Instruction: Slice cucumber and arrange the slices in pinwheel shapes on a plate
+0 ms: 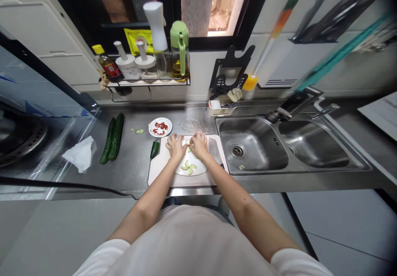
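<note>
A white plate (pixel 198 169) rests on a pale cutting board (pixel 159 172) at the counter's front edge. Thin green-rimmed cucumber slices (pixel 188 167) form a pinwheel on its near part, and more slices lie between my hands farther up. My left hand (pixel 176 146) spreads its fingers over the plate's left side, its thumb at the slices. From the right, my right hand (pixel 199 144) pinches a cucumber slice between thumb and finger, low over the plate. The slice is partly hidden. A cut cucumber piece (pixel 154 149) lies on the board's left edge, near my left hand.
Behind the board stands a small white dish (pixel 160 127) of chopped red pieces. Two whole cucumbers (pixel 112 138) and a crumpled white tissue (pixel 81 154) lie left. A double sink (pixel 254 143) is at right. Bottles and jars fill a wall rack (pixel 149 83).
</note>
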### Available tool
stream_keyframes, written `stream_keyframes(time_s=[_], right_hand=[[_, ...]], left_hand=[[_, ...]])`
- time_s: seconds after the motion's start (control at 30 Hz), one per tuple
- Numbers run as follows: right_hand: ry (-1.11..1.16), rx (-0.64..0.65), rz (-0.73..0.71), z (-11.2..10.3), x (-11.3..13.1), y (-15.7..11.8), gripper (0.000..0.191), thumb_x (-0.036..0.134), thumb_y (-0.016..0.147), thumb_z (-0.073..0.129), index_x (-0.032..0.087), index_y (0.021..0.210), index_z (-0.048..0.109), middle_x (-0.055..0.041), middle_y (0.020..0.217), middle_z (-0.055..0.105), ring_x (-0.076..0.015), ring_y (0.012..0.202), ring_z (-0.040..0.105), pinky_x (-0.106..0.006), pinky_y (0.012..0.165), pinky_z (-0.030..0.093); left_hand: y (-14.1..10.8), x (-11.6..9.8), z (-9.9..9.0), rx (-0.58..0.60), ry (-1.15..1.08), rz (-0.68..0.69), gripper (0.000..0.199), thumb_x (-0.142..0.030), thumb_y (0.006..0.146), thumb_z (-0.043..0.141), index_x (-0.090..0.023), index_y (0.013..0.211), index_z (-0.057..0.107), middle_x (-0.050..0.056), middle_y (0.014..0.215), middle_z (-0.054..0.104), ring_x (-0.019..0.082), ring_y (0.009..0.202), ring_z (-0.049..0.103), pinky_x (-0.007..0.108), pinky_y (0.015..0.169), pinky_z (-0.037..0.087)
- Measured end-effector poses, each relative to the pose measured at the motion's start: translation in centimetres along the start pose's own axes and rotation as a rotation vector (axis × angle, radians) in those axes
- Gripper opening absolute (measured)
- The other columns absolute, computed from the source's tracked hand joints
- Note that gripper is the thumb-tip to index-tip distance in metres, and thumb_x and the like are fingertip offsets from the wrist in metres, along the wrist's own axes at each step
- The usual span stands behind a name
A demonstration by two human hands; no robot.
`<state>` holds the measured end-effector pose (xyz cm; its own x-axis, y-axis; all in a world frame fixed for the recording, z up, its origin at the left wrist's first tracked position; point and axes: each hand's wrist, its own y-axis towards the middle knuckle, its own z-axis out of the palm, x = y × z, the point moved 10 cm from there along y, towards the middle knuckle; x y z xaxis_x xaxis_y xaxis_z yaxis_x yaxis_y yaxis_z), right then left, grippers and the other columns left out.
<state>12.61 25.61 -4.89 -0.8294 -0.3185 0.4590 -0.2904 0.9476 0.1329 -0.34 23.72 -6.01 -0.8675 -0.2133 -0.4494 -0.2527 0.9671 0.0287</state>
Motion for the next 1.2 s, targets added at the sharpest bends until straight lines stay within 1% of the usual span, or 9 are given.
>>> stream_keyframes(time_s=[0.27, 0.37, 0.47, 0.57, 0.67, 0.77, 0.83, 0.97, 1.2], right_hand=[[-0.015, 0.001, -0.011, 0.1, 0.0, 0.1, 0.006, 0.021, 0.083, 0.057, 0.020, 0.086, 0.063, -0.0106, 0.114, 0.052, -0.0278, 0.112, 0.036, -0.041, 0.094, 0.031], [0.014, -0.066, 0.018, -1.1, 0.0, -0.2, 0.009, 0.023, 0.084, 0.055, 0.021, 0.087, 0.064, -0.0107, 0.113, 0.053, -0.0286, 0.111, 0.037, -0.042, 0.093, 0.032], [0.076, -0.169, 0.042, -3.3, 0.0, -1.2, 0.012, 0.025, 0.084, 0.054, 0.021, 0.090, 0.064, -0.0101, 0.113, 0.054, -0.0292, 0.113, 0.038, -0.043, 0.095, 0.033], [0.148, -0.259, 0.044, -5.6, -0.5, -2.9, 0.016, 0.030, 0.085, 0.053, 0.022, 0.090, 0.066, -0.0095, 0.109, 0.055, -0.0284, 0.111, 0.041, -0.043, 0.096, 0.035], [0.200, -0.322, 0.049, -7.3, -1.5, -5.0, 0.018, 0.033, 0.085, 0.052, 0.022, 0.087, 0.066, -0.0085, 0.102, 0.057, -0.0267, 0.107, 0.046, -0.044, 0.098, 0.033], [0.226, -0.337, 0.074, -7.7, -2.6, -6.8, 0.017, 0.032, 0.085, 0.052, 0.022, 0.083, 0.064, -0.0068, 0.093, 0.059, -0.0252, 0.101, 0.050, -0.044, 0.097, 0.034], [0.233, -0.338, 0.095, -7.6, -3.2, -7.7, 0.017, 0.033, 0.085, 0.052, 0.022, 0.081, 0.064, -0.0067, 0.092, 0.060, -0.0253, 0.099, 0.051, -0.043, 0.095, 0.035], [0.232, -0.333, 0.118, -7.2, -3.2, -9.0, 0.018, 0.034, 0.085, 0.051, 0.022, 0.079, 0.064, -0.0074, 0.091, 0.061, -0.0255, 0.098, 0.052, -0.043, 0.094, 0.035], [0.212, -0.350, 0.131, -7.5, -2.9, -10.1, 0.017, 0.034, 0.086, 0.051, 0.023, 0.082, 0.064, -0.0073, 0.093, 0.062, -0.0255, 0.097, 0.053, -0.044, 0.094, 0.035]], left_hand=[[-0.1, -0.4, -0.3, -0.001, -0.010, 0.006, 0.039, -0.036, 0.081, 0.064, -0.031, 0.120, 0.060, 0.009, 0.140, 0.043, 0.033, 0.130, 0.033, 0.049, 0.104, 0.030], [-0.2, -0.5, -1.1, -0.028, -0.038, 0.012, 0.038, -0.035, 0.082, 0.062, -0.032, 0.120, 0.060, 0.008, 0.140, 0.043, 0.032, 0.129, 0.034, 0.048, 0.104, 0.030], [0.0, 0.1, -2.4, -0.082, -0.064, 0.017, 0.036, -0.035, 0.084, 0.060, -0.032, 0.119, 0.061, 0.008, 0.138, 0.046, 0.031, 0.129, 0.035, 0.047, 0.104, 0.031], [0.8, 2.1, -3.9, -0.133, -0.064, -0.028, 0.033, -0.035, 0.085, 0.058, -0.032, 0.117, 0.062, 0.007, 0.134, 0.050, 0.030, 0.126, 0.039, 0.046, 0.103, 0.032], [2.4, 5.2, -5.6, -0.169, -0.047, -0.120, 0.033, -0.035, 0.085, 0.057, -0.032, 0.118, 0.062, 0.008, 0.130, 0.053, 0.030, 0.123, 0.042, 0.045, 0.100, 0.033], [4.3, 8.2, -6.8, -0.186, -0.031, -0.226, 0.032, -0.035, 0.088, 0.053, -0.031, 0.119, 0.061, 0.009, 0.126, 0.057, 0.029, 0.118, 0.046, 0.046, 0.097, 0.034], [5.5, 9.5, -7.2, -0.178, -0.016, -0.265, 0.031, -0.033, 0.089, 0.051, -0.030, 0.117, 0.062, 0.010, 0.122, 0.060, 0.029, 0.116, 0.047, 0.045, 0.096, 0.034], [7.5, 10.4, -7.2, -0.140, 0.028, -0.255, 0.028, -0.030, 0.089, 0.050, -0.028, 0.111, 0.067, 0.010, 0.118, 0.062, 0.030, 0.114, 0.048, 0.045, 0.095, 0.033], [9.9, 9.3, -5.6, -0.053, 0.092, -0.148, 0.026, -0.024, 0.084, 0.053, -0.028, 0.101, 0.071, 0.009, 0.119, 0.062, 0.030, 0.114, 0.048, 0.045, 0.095, 0.031]])
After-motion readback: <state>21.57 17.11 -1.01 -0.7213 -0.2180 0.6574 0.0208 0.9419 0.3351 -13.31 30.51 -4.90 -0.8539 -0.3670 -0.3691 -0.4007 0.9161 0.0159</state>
